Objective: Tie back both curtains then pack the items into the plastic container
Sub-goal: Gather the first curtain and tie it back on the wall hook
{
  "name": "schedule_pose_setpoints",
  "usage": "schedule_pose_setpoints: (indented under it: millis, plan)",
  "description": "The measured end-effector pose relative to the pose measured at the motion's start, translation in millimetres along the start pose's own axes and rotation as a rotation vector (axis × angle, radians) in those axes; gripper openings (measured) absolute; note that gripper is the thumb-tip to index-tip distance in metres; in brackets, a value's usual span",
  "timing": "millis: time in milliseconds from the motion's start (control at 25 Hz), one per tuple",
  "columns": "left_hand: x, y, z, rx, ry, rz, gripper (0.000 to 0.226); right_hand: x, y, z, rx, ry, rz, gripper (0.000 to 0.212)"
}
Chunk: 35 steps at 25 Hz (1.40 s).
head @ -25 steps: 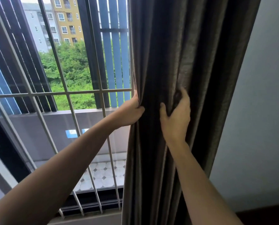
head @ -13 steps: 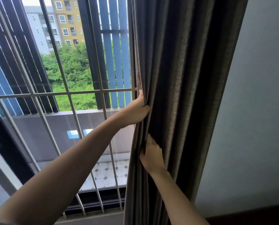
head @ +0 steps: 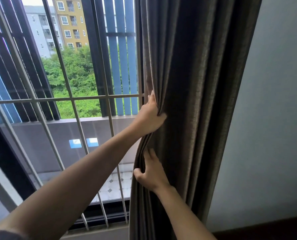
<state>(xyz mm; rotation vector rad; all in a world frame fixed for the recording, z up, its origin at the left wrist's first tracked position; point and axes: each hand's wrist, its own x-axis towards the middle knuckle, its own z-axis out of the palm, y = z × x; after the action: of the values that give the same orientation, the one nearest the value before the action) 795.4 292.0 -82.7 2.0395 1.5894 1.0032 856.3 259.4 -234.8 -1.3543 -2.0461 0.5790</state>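
A dark brown curtain hangs bunched in folds at the right side of the window. My left hand grips its left edge at mid height, pinching several folds together. My right hand holds the same edge lower down, with fingers curled into the folds and thumb on the outer edge. No tie-back and no plastic container is in view.
A barred window fills the left half, with a balcony, trees and buildings beyond it. A pale wall stands to the right of the curtain. A dark strip runs along the bottom right.
My right hand dropped from beside the left hand to a lower grip on the curtain edge. The curtain is gathered further right. My left hand kept its hold.
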Motion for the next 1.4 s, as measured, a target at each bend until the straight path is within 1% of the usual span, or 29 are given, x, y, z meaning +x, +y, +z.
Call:
schedule_pose_setpoints:
  millis: [40,80,120,160,200,240,280,360,440,560,600,680,760,840,920,1000,1080,1160,1200,1240,1280,1320,1360,1400]
  plan:
    - [0.4,-1.3,-1.8,0.005,0.01,-0.016,0.071,-1.1,-0.7,-8.5,-0.016,0.092,-0.058,0.059]
    - [-0.3,-2.3,-4.6,0.0,0.003,-0.022,0.07,-0.9,-2.3,-18.6,-0.006,0.298,-0.124,0.05]
    - [-1.3,-4.0,-7.5,0.0,-0.008,-0.028,0.068,0.7,-4.9,-30.9,0.029,0.562,-0.18,0.042]
    - [-3.0,-4.9,-10.2,0.009,-0.014,-0.029,0.067,4.6,-8.6,-45.4,0.071,0.822,-0.224,0.037]
    - [-4.5,-5.4,-12.6,0.018,-0.02,-0.033,0.065,9.9,-13.9,-62.2,0.101,1.016,-0.25,0.035]
    - [-6.5,-5.1,-14.5,0.023,-0.028,-0.039,0.064,16.4,-19.5,-79.7,0.119,1.111,-0.238,0.039]
    - [-7.9,-4.9,-15.7,0.019,-0.04,-0.043,0.064,23.1,-24.8,-95.5,0.133,1.141,-0.195,0.046]
    - [-8.3,-5.6,-16.6,-0.002,-0.056,-0.044,0.064,36.6,-28.4,-116.1,0.155,1.107,-0.092,0.059]
    - [-7.6,-7.0,-17.4,-0.024,-0.053,-0.046,0.065,44.6,-20.1,-117.4,0.165,0.989,-0.026,0.064]
    - [-4.0,-8.6,-14.9,-0.042,-0.06,-0.038,0.069,41.8,6.2,-83.9,0.013,0.703,0.006,0.052]
    - [-2.2,-8.2,-13.4,-0.051,-0.067,-0.04,0.072,37.9,17.0,-67.0,0.024,0.595,0.025,0.053]
    - [-0.5,-4.5,-9.4,-0.075,-0.083,-0.032,0.077,26.3,35.2,-34.3,0.141,0.369,0.079,0.066]
    - [-0.8,0.0,-4.7,-0.1,-0.093,-0.021,0.078,14.2,46.4,-12.6,0.249,0.208,0.056,0.078]
    - [-0.3,2.7,-1.4,-0.142,-0.112,-0.014,0.078,10.5,50.6,-7.8,0.314,0.122,0.043,0.083]
    - [-1.3,5.5,2.1,-0.157,-0.129,-0.008,0.081,13.3,47.2,-11.4,0.34,0.053,0.078,0.083]
    - [-0.8,10.0,7.5,-0.129,-0.122,0.0,0.087,14.0,40.6,-8.1,0.287,0.005,0.096,0.082]
    - [0.5,14.2,13.3,-0.095,-0.071,-0.008,0.09,15.0,36.6,-4.7,0.244,-0.071,0.122,0.084]
    - [3.1,14.5,16.9,-0.068,-0.002,-0.025,0.081,16.6,36.2,-13.0,0.156,-0.141,0.143,0.082]
    - [4.5,13.2,16.8,-0.052,0.023,-0.038,0.075,17.1,34.6,-21.6,0.087,-0.105,0.12,0.074]
    - [4.4,12.3,15.4,-0.04,0.035,-0.051,0.071,17.2,31.4,-32.0,0.024,0.043,0.071,0.063]
    - [4.6,10.2,13.7,-0.031,0.046,-0.059,0.069,17.2,27.5,-43.9,-0.009,0.284,0.007,0.053]
    - [3.5,9.1,11.6,-0.022,0.047,-0.064,0.07,18.3,23.2,-58.3,-0.013,0.571,-0.044,0.048]
    - [2.6,8.7,10.1,-0.025,0.046,-0.063,0.071,20.2,17.2,-74.8,0.006,0.855,-0.063,0.047]
    - [1.1,9.5,9.1,-0.036,0.035,-0.059,0.071,23.2,11.9,-91.3,0.05,1.073,-0.065,0.049]
